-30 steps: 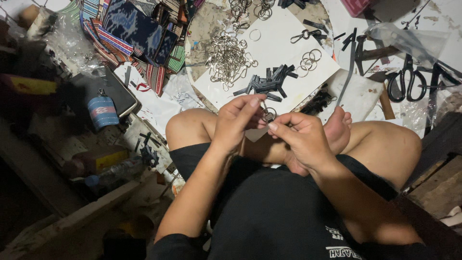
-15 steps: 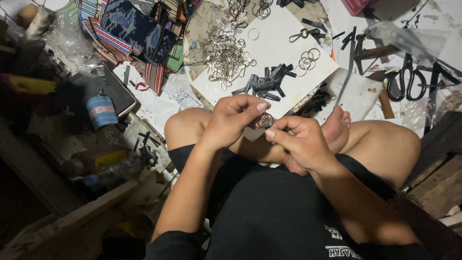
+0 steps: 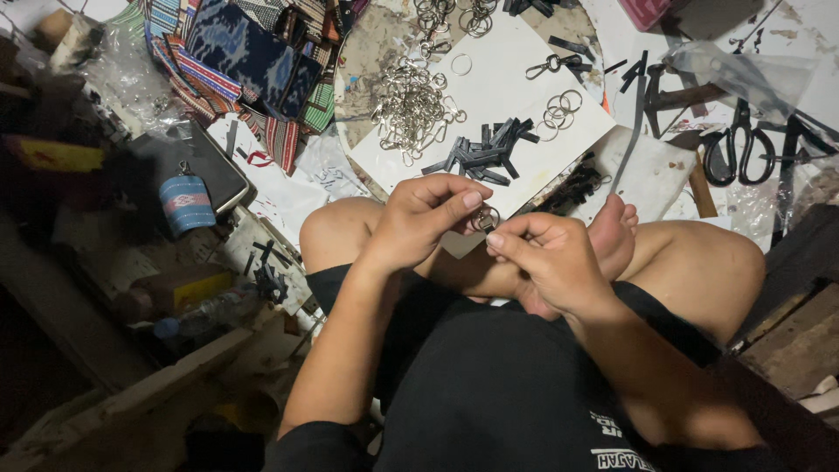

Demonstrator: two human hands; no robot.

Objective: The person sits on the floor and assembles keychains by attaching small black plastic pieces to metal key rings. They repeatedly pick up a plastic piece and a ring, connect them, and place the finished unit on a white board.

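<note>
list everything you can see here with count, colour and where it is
key ring: one, silver, pinched between both hands
metal clasps: a heap, silver, on the white sheet, upper middle
loose rings: several, silver, right part of the sheet
black strips: a pile, black, centre of the sheet
white sheet: one, white, on the floor ahead of the knees
scissors: one pair, black, far right
woven fabric: a stack, blue and striped, upper left
small pouch: one, blue patterned, left
left hand: grip on the key ring
right hand: grip on the key ring
</note>
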